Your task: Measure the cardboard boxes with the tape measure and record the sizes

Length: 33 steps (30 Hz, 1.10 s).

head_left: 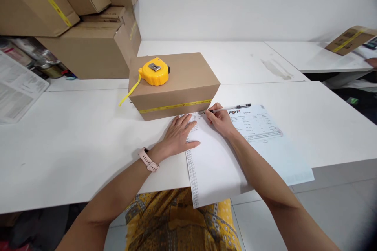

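My right hand [219,120] grips a pen [232,107], its tip at the top edge of a white sheet of paper [216,164]. Rows of small handwriting run down the sheet's left edge and across its top. My left hand [179,135] lies flat with fingers stretched over the sheet's upper left part, a pink watch on the wrist. Just beyond both hands stands a closed cardboard box [176,94] with yellow tape. On top of it sits a yellow tape measure [155,72] with a yellow strap hanging over the box's left edge.
A printed form [265,141] lies right of the white sheet, partly under my right arm. Stacked cardboard boxes [91,46] fill the back left. Printed papers [17,86] stand at the far left. Another taped box [349,41] is at the back right, near part of a person's hand.
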Available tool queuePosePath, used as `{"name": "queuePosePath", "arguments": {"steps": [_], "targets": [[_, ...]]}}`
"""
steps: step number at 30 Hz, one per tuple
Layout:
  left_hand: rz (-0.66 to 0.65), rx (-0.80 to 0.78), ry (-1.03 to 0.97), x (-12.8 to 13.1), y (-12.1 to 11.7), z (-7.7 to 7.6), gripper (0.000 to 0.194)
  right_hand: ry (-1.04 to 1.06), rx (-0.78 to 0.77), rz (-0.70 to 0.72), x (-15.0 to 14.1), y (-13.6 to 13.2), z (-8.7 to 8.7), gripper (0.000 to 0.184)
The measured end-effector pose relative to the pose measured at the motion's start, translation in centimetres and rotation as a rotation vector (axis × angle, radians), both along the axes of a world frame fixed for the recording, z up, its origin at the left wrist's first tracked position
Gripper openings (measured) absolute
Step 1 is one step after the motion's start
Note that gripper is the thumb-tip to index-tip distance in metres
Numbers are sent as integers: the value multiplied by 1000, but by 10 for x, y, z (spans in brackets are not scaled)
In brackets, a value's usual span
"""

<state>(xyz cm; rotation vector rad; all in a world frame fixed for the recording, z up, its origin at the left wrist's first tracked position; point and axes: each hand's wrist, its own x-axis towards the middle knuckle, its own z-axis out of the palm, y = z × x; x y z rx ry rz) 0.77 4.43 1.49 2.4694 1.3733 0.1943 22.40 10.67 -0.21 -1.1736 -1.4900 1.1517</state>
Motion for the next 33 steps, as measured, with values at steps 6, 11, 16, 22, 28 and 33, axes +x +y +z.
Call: {"name": "queuePosePath", "arguments": {"steps": [6, 11, 16, 22, 28, 33], "targets": [[2, 2, 2, 1, 0, 0, 72, -213, 110, -94, -8, -1, -4, 17], [9, -10, 29, 2, 0, 3, 74, -260, 129, -89, -7, 1, -6, 19], [-3, 24, 30, 1, 0, 1, 72, -255, 138, -76, -7, 3, -11, 19], [2, 29, 14, 1, 0, -1, 72, -270, 137, -67, -8, 2, -9, 18], [1, 17, 31, 1, 0, 0, 74, -287, 149, -66, -9, 2, -8, 15], [-3, 17, 25, 1, 0, 1, 74, -310, 161, -72, -8, 3, -9, 15]]}}
